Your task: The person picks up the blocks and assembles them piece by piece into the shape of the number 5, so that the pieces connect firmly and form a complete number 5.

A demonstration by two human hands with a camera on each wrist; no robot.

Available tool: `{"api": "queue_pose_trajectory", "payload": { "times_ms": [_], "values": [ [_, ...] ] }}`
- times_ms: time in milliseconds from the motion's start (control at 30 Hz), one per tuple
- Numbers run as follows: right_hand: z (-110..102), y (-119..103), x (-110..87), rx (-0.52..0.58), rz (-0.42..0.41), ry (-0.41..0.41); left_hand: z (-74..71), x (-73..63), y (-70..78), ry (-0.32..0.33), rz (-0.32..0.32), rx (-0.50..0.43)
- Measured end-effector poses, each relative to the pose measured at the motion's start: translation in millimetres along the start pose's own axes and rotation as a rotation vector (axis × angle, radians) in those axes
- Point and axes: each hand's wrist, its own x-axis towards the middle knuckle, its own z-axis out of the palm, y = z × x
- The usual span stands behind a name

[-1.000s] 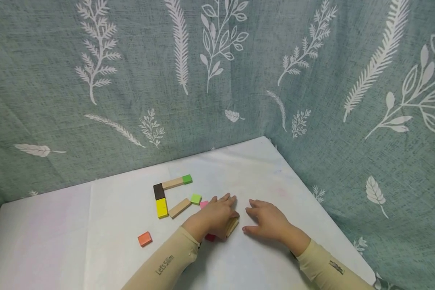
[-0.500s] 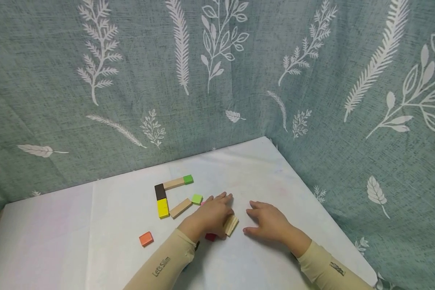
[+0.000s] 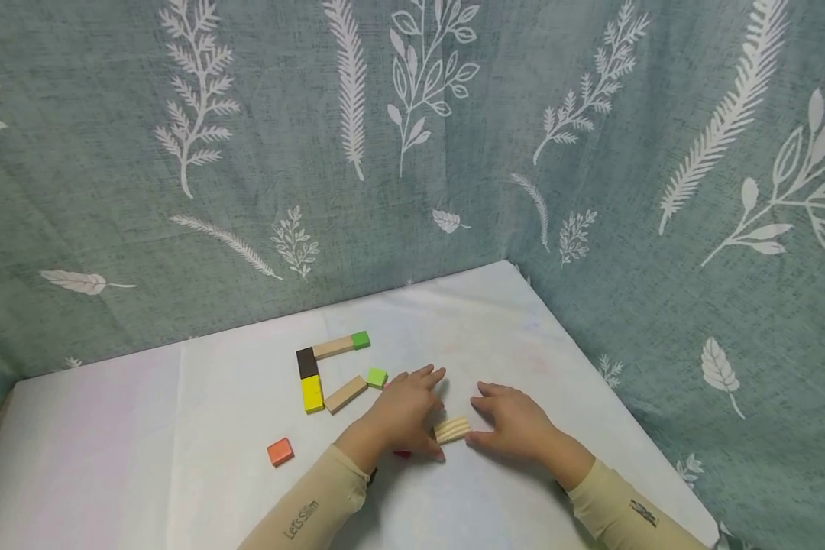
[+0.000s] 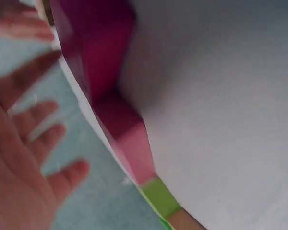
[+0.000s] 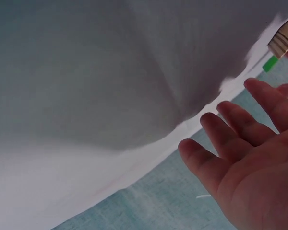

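A plain wooden block [image 3: 451, 429] with striped grain lies on the white table between my two hands. My left hand [image 3: 406, 412] is beside its left end, fingers spread and thumb apart; whether it touches the block I cannot tell. At the block's right end, the thumb tip of my right hand [image 3: 516, 420] is very near, its fingers loosely extended. A red block [image 3: 402, 454] shows only a sliver under my left hand. In the left wrist view a magenta block [image 4: 101, 52] and a pink block [image 4: 137, 153] stand in line beside that hand.
Left of my hands, a lime block [image 3: 376, 377], a wooden block [image 3: 346, 395], a yellow block [image 3: 312, 394], a dark brown block [image 3: 306, 363], another wooden block [image 3: 333, 347] and a green block [image 3: 360, 340] form a bent row. An orange block [image 3: 280, 451] lies apart. Patterned curtains border the table.
The wooden block has come out from under my left hand and turned, its right end now nearer my right hand. My left fingers have spread away from it. The right hand has hardly moved.
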Motion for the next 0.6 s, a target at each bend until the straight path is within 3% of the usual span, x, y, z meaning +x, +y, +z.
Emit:
{"api": "queue_pose_trajectory", "payload": {
  "times_ms": [133,200,367,467,600],
  "values": [
    [0.0,1.8,-2.1,-0.004,0.026,0.006,7.8,-1.6,13.6,0.056,-0.069,0.127],
    [0.2,2.8,-2.9,-0.007,0.037,0.011,10.9,-2.0,18.8,0.086,-0.100,0.135],
    [1.0,3.3,-3.6,0.004,0.039,0.012,14.1,-2.1,23.3,0.113,-0.152,0.063],
    [1.5,3.2,-3.7,0.012,0.043,0.004,14.4,-3.5,21.1,0.116,-0.151,-0.005],
    [1.2,3.4,-3.9,0.021,0.040,0.010,11.0,-10.8,14.7,0.176,-0.145,-0.137]
  ]
}}
